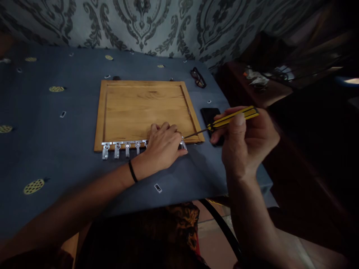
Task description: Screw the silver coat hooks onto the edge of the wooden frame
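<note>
A wooden panel with a raised frame lies flat on the blue cloth. Along its near edge runs a metal hook rack with several silvery hooks hanging over the edge. My left hand presses down on the right part of this rack and hides some of its hooks; its fingers are curled, the thumb reaching toward the last hook. In my right hand is a yellow and black screwdriver, gripped by the handle. Its thin shaft slants down to the left, with the tip at the rack's right end.
A black phone lies partly behind my right hand. Dark-framed glasses rest beyond the panel's right corner. Patterned fabric hangs behind the blue-covered table. Cluttered dark furniture stands at the right.
</note>
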Tool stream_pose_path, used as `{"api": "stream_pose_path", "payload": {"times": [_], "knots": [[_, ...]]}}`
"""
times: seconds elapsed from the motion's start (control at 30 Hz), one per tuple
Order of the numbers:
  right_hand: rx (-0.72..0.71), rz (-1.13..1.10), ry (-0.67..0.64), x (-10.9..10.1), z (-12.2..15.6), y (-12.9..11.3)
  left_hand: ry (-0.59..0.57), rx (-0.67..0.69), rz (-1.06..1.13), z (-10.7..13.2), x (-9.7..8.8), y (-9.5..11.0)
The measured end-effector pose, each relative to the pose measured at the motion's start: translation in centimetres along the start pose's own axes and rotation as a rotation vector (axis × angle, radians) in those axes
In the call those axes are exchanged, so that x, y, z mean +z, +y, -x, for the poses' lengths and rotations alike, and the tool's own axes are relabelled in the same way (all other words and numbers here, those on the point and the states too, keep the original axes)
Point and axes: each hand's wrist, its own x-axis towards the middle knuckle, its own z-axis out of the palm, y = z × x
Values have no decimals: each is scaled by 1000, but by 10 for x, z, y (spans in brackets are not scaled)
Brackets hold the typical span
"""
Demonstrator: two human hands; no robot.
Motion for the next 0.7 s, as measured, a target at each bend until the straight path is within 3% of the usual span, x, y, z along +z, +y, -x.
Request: {"api": "stream_pose_path", "payload": {"times": [0.7], "knots": [[76, -49, -63, -7, -1, 14, -40, -4, -32, -2, -4, 4]]}}
